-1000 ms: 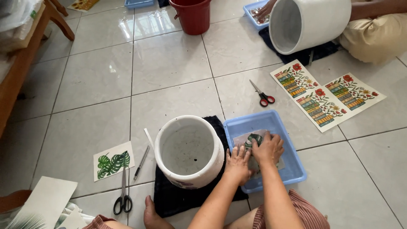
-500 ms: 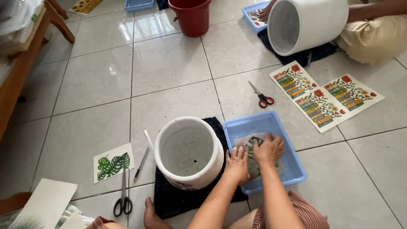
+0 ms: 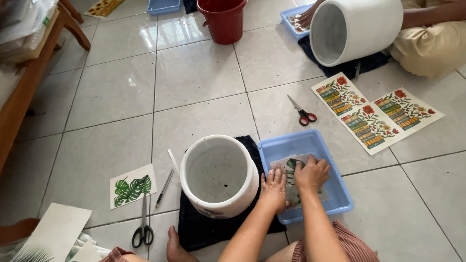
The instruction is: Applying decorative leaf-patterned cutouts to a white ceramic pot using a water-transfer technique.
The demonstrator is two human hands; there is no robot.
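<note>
— Now, where are the hands?
— Both flat, fingers spread: left hand [image 3: 274,188] and right hand [image 3: 311,172] press a leaf-print sheet [image 3: 290,171] inside the blue tray [image 3: 310,144].
— Around them?
— White pot [image 3: 219,176] just left, on a dark cloth [image 3: 194,228]; red-handled scissors [image 3: 303,112] and flowered sheets [image 3: 376,114] beyond.

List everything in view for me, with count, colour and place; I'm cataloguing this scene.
blue tray: one, blue, before the person
leaf sheet: one, green on white, in that tray under both hands
white pot: one, on its side on the dark cloth
leaf print: one, green, on floor left
black scissors: one, below the print
red scissors: one, mid floor
flower sheets: two, multicoloured, right
red bucket: one, top
second white pot: one, top right, by another person
left hand: flat on the sheet
right hand: pressing the sheet
</note>
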